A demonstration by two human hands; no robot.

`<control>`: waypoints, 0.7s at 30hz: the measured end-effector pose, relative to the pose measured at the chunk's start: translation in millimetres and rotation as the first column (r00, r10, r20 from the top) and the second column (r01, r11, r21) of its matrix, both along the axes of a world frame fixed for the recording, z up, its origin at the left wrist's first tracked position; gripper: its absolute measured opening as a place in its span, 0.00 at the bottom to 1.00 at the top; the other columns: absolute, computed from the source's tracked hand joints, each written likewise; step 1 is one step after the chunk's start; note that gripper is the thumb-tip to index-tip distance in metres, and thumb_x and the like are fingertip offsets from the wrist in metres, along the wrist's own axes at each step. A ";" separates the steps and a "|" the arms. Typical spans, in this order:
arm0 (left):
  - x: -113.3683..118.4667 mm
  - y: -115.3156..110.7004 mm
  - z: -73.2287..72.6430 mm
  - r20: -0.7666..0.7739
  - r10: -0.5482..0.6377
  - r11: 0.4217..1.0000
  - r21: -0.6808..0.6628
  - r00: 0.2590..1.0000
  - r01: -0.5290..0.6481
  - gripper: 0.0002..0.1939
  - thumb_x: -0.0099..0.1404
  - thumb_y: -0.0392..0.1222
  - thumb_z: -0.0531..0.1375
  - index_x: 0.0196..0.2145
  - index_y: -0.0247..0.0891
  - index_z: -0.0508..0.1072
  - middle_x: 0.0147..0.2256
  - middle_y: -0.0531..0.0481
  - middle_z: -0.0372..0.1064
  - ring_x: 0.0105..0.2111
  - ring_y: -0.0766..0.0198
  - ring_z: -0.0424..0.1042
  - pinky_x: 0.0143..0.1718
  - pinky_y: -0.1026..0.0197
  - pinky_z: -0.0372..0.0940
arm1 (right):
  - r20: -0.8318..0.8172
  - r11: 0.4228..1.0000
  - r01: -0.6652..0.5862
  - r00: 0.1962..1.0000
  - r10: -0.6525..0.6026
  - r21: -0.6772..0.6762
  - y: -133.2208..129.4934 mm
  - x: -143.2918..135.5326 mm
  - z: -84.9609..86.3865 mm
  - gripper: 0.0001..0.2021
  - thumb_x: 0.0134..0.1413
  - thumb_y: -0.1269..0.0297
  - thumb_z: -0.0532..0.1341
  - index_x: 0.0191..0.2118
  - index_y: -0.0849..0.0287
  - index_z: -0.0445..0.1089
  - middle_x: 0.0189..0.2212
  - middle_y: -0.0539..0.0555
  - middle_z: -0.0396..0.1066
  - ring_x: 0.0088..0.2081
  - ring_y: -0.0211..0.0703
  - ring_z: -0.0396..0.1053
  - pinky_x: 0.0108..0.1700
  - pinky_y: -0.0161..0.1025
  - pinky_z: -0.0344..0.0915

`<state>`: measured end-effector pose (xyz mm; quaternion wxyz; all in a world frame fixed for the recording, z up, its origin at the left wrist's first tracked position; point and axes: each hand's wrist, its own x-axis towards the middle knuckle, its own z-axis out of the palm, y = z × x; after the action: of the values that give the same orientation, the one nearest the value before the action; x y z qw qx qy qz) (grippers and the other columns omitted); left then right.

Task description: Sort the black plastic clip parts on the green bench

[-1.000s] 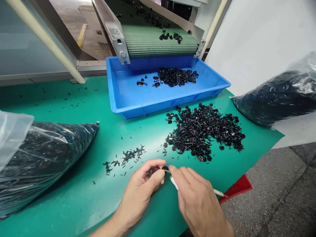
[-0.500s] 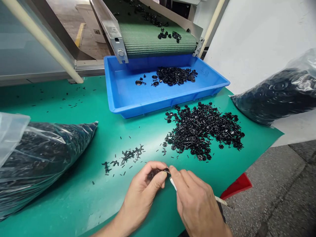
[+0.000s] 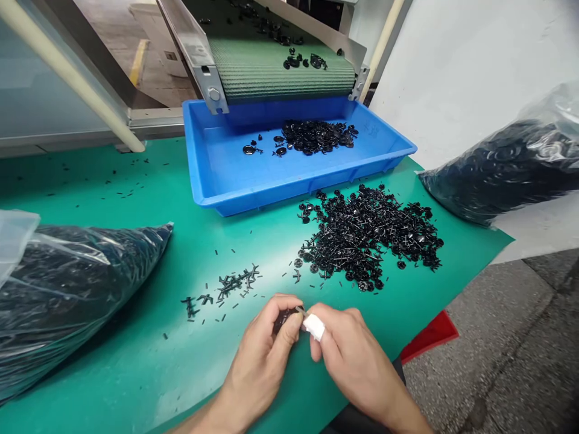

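My left hand (image 3: pixel 266 355) is closed around small, dark plastic parts (image 3: pixel 283 319), mostly hidden behind its thumb and fingers. Pinched in my right hand (image 3: pixel 350 352) is a thin grey blade (image 3: pixel 302 311) with a white wrapping (image 3: pixel 315 326) at its base. The blade's tip meets the dark part at my left thumb. Both hands are close together above the green tabletop (image 3: pixel 149 386). Beyond them lies a heap of black plastic parts (image 3: pixel 362 232), and to the left a smaller scatter of black branching scraps (image 3: pixel 235 283).
A blue tray (image 3: pixel 244 196) holding black parts stands under the green conveyor belt (image 3: pixel 284 84). Filled clear bags stand at left (image 3: pixel 85 289) and right (image 3: pixel 493 163). A red bin (image 3: pixel 429 337) sits below the table's right edge.
My right hand has turned, so the white wrapping now faces up and the rear end of the tool is out of sight. My left hand keeps its grip. The view has shifted slightly.
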<state>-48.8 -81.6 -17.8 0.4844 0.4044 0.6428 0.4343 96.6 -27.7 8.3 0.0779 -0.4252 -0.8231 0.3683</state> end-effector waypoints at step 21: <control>-7.7 7.4 1.7 0.542 0.129 0.992 -0.075 0.830 -0.105 0.20 0.66 0.54 0.57 0.24 0.37 0.68 0.17 0.57 0.58 0.19 0.71 0.48 0.20 0.65 0.42 | 0.470 0.846 -0.206 0.881 -0.059 0.492 55.0 -45.4 8.6 0.08 0.61 0.74 0.54 0.38 0.56 0.69 0.33 0.52 0.66 0.24 0.38 0.69 0.22 0.36 0.50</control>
<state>-56.5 -74.2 -16.1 0.6283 0.2136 0.5108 0.5465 51.2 27.3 16.9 -0.0239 -0.4303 -0.9022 0.0170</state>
